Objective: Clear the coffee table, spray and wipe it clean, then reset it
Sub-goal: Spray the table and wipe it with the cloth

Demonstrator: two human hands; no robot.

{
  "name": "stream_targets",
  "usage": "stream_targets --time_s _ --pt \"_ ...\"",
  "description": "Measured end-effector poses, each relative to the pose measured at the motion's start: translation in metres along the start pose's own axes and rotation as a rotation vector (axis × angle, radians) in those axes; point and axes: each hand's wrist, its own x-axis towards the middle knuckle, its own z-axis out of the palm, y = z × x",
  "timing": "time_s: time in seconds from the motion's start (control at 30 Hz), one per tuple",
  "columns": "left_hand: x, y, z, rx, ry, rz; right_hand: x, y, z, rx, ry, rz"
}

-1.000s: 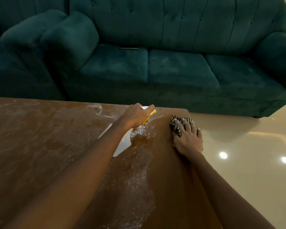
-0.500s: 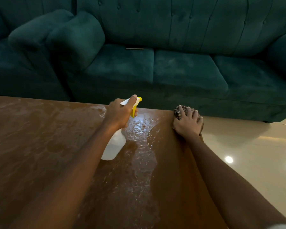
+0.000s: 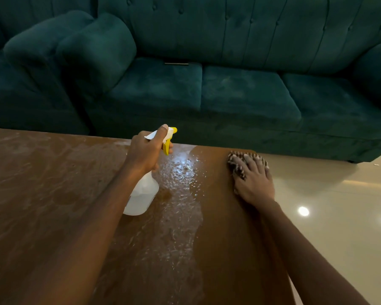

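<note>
The brown coffee table [image 3: 42, 194] fills the lower left, with a wet, foamy streak running down its middle right. My left hand [image 3: 144, 153] grips the neck of a white spray bottle [image 3: 142, 194] with a yellow trigger and nozzle, held above the table and pointing toward the far right corner. My right hand [image 3: 253, 181] lies flat, fingers spread, pressing a dark striped cloth [image 3: 234, 164] onto the table's far right corner. Most of the cloth is hidden under the hand.
A dark green tufted sofa [image 3: 246, 91] runs along the far side of the table, with a thin flat object [image 3: 176, 63] on its seat. Another green seat [image 3: 20, 91] stands at the left. Glossy cream floor tiles [image 3: 339, 216] lie to the right.
My left hand has drawn the spray bottle back from the table's far edge and raised it a little. The right hand stays pressed on the cloth at the corner. The view has shifted slightly.
</note>
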Motion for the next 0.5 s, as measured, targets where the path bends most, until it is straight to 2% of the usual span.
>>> stream_targets --time_s 0.07,0.13,0.33,0.5 --pt "-0.001 0.001 0.000 0.002 0.020 0.004 0.029 -0.005 -0.004 0.044 0.002 0.114" --pt "-0.001 0.000 0.000 -0.002 0.034 -0.001 0.051 -0.025 -0.004 0.035 0.011 0.138" --pt "0.006 -0.010 -0.002 0.010 0.029 -0.062 0.048 -0.082 0.005 -0.007 -0.012 -0.260" --pt "0.004 -0.005 0.000 0.010 0.036 -0.070 0.024 -0.074 0.018 -0.017 0.015 -0.318"
